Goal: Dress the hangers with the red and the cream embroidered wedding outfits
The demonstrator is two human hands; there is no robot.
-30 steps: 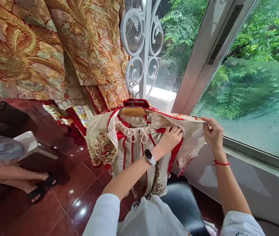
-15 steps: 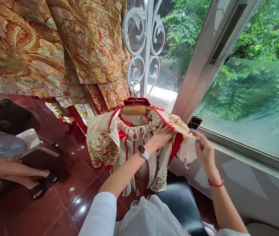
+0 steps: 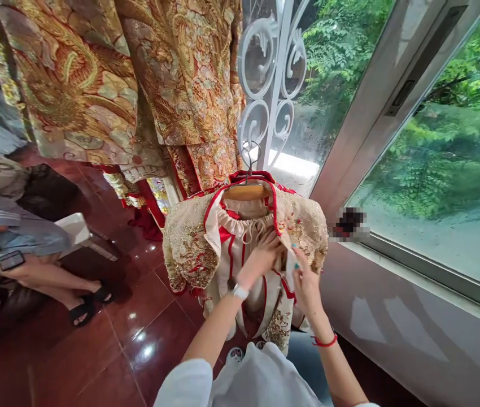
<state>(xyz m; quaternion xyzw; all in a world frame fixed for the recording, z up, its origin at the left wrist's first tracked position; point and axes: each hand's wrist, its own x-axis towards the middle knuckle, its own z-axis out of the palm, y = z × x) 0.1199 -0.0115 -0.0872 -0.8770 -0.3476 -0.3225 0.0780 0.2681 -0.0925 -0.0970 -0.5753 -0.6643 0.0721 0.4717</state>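
A cream jacket (image 3: 197, 246) with gold beading and red trim hangs on a wooden hanger (image 3: 246, 192), its front parted. Inside is a pale garment (image 3: 236, 249) with red piping and a drawstring neck tied in a bow. My left hand (image 3: 263, 254), with a white-strapped watch at the wrist, is closed at the red-trimmed front edge on the right; the edge partly covers its fingertips. Just below, my right hand (image 3: 308, 280), with teal nails and a red cord bracelet, pinches the same front panel by its pale edge.
Gold embroidered garments (image 3: 189, 73) hang at the left. White scrolled ironwork (image 3: 280, 73) stands behind the hanger, and a window ledge (image 3: 418, 277) runs along the right. Below the jacket is a dark seat (image 3: 308, 362). A seated person (image 3: 49, 271) is at the left.
My right hand has brought the jacket's right front panel inward from its pulled-out position, and that shoulder now lies rounded. My left hand stays by the panel's edge. The view has shifted slightly left.
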